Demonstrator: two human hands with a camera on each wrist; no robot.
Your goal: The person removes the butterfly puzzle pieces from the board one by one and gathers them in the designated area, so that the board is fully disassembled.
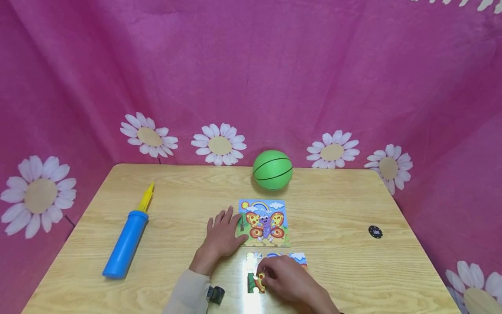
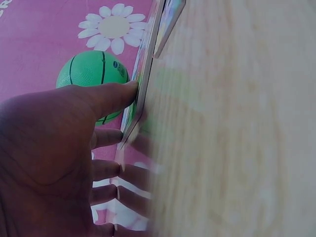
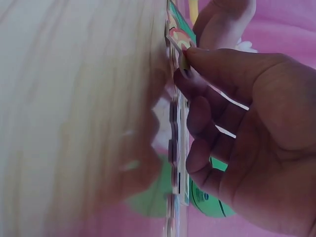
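Note:
A square butterfly picture puzzle (image 1: 266, 220) lies mid-table. My left hand (image 1: 220, 239) rests at its left side, fingers extended on the table and thumb at its near left corner. The left wrist view has the thumb (image 2: 111, 98) against the puzzle's edge. Closer to me, loose puzzle pieces (image 1: 254, 261) form a partial picture, with blue sky pieces (image 1: 299, 257) to the right. My right hand (image 1: 288, 277) pinches a red and yellow jigsaw piece (image 3: 181, 40) between thumb and forefinger. It is tilted beside a green piece (image 1: 250, 283). The right hand hides some pieces below it.
A green ball (image 1: 273, 170) sits behind the puzzle. To the left lies a blue hand pump (image 1: 126, 246) with a yellow nozzle (image 1: 146, 198). On the right is a black round chip (image 1: 375, 231). Pink flowered cloth (image 1: 251, 87) hangs around the wooden table (image 1: 333, 209).

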